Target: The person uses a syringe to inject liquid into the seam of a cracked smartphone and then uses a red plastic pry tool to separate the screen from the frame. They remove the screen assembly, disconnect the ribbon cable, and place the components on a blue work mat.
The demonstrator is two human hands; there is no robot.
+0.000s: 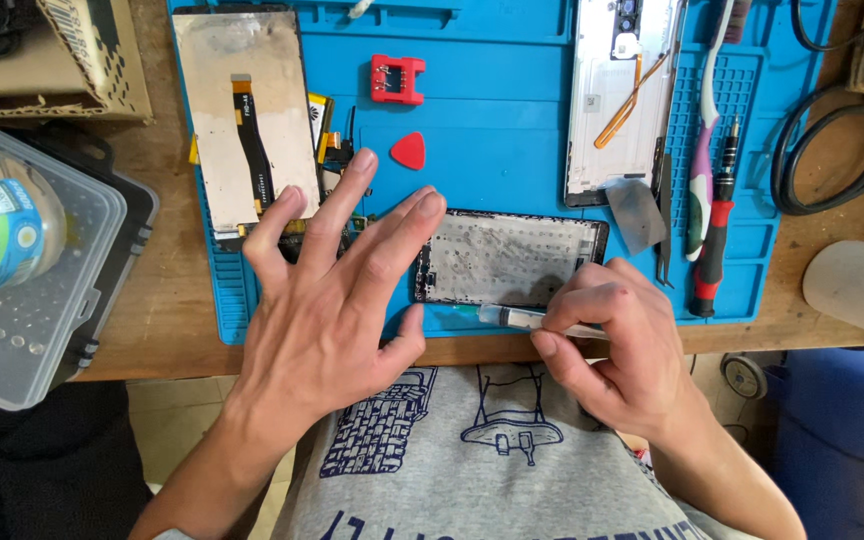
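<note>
Phone frame [508, 258], dark-rimmed with a pale, speckled inner face, lies flat near the front edge of the blue work mat [492, 150], a little right of the mat's middle. That mat covers most of the wooden bench [167, 310] and carries everything else, taken here from big to small. A display panel [247, 120] lies back-up at the mat's far left corner, its dark ribbon cable running down the middle. A white phone back housing [617, 95] with an orange flex strip sits toward the far right. Along the right edge lie a red-handled screwdriver [717, 240], a pink and white brush [700, 190] and dark tweezers [664, 235]. A small red block-shaped tool [397, 80] and a red triangular pick [409, 150] rest between the two phone parts.

Left hand [337, 300] is spread open, fingers apart, hovering over the mat's front left part with the fingertips near the frame's left end; whether they press on it cannot be told. Right hand [617, 345] is pinched around a clear syringe [522, 318], whose tip points left along the frame's near edge, just beside it.

Judging by this, the step in hand looks like laying adhesive along the frame's rim. The next move would call for steadying the frame, bringing the tip onto the rim, and a light, even squeeze with slow travel, so the bead stays thin and off the inner face.
</note>
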